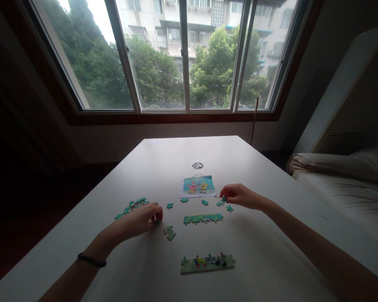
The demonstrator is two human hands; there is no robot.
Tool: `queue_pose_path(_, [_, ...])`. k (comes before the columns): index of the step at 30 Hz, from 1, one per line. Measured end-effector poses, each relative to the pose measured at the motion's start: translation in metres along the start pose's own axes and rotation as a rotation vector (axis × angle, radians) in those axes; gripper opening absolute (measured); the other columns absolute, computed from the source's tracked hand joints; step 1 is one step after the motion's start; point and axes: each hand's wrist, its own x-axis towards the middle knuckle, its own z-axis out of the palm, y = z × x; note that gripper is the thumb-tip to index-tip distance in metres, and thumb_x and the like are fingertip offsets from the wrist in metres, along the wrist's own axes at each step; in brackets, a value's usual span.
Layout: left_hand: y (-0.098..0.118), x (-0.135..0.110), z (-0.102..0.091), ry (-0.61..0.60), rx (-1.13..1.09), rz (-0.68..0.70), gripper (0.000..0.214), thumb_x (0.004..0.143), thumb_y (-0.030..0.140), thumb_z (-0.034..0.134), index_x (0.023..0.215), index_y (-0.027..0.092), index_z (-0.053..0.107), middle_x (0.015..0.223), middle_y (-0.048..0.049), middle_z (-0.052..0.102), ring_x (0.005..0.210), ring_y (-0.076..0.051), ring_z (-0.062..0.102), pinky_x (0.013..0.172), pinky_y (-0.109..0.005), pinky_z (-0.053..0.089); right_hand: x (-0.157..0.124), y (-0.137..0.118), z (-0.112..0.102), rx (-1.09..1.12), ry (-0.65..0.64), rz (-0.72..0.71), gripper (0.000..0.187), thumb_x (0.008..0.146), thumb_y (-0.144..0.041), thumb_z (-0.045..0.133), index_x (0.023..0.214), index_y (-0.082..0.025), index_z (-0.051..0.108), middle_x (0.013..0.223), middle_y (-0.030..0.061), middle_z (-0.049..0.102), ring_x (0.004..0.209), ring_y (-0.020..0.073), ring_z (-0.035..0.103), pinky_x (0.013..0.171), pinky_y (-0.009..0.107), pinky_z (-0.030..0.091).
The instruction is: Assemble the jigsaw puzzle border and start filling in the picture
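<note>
My left hand (145, 217), with a dark band (92, 261) on the wrist, is closed with its fingertips down on a small green puzzle piece at the table surface, mostly hidden by the fingers. My right hand (241, 196) pinches a teal puzzle piece (224, 199) beside two loose pieces. Between the hands lies a joined puzzle strip (203, 218) in teal and yellow. Closer to me is a longer green joined strip (208, 263) with coloured figures. A few green pieces (169, 232) sit together right of my left hand.
A picture sheet (198, 186) with cartoon figures lies beyond the pieces. Several loose teal pieces (204, 202) form a row before it. A pile of pieces (135, 205) is behind my left hand. The white table (189, 151) bears a round dark mark (198, 165).
</note>
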Motion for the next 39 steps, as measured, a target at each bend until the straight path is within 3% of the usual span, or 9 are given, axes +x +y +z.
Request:
queue_pose_path(4, [0.0023, 0.0023, 0.0004, 0.057, -0.020, 0.040, 0.029, 0.067, 0.007, 0.042, 0.088, 0.020, 0.056, 0.095, -0.0032, 0.059, 0.088, -0.017, 0.055, 0.077, -0.024, 0.041, -0.0001, 0.0011, 0.0005, -0.003, -0.003, -0.006, 0.018, 0.075, -0.019, 0.054, 0.088, -0.013, 0.064, 0.066, -0.0003, 0.055, 0.056, 0.0084, 0.045, 0.052, 0.020, 0.036])
queue_pose_path(8, [0.0010, -0.0003, -0.0021, 0.081, 0.004, 0.003, 0.029, 0.067, 0.014, 0.049, 0.094, 0.021, 0.055, 0.097, -0.0039, 0.059, 0.087, -0.019, 0.055, 0.075, -0.026, 0.042, -0.0001, 0.0015, -0.0005, -0.014, 0.003, -0.004, 0.017, 0.075, -0.018, 0.053, 0.087, -0.012, 0.064, 0.067, 0.0002, 0.056, 0.057, 0.0086, 0.046, 0.052, 0.021, 0.037])
queue_pose_path(15, [0.0034, -0.0012, -0.0031, 0.037, 0.077, -0.079, 0.026, 0.066, 0.015, 0.050, 0.091, 0.021, 0.056, 0.086, -0.0027, 0.062, 0.080, -0.019, 0.057, 0.067, -0.026, 0.041, -0.0005, -0.0009, -0.0019, -0.016, -0.017, 0.002, 0.017, 0.074, -0.014, 0.051, 0.086, -0.013, 0.062, 0.068, 0.0006, 0.059, 0.058, 0.0090, 0.048, 0.053, 0.021, 0.038])
queue_pose_path(39, [0.0021, 0.0036, 0.0009, 0.084, 0.059, -0.044, 0.020, 0.067, 0.021, 0.050, 0.085, 0.022, 0.056, 0.082, -0.0015, 0.062, 0.075, -0.018, 0.057, 0.065, -0.025, 0.040, -0.0013, -0.0013, -0.0003, -0.144, 0.029, -0.016, 0.009, 0.069, -0.019, 0.058, 0.072, -0.014, 0.066, 0.074, 0.0032, 0.064, 0.065, 0.0126, 0.055, 0.058, 0.022, 0.041])
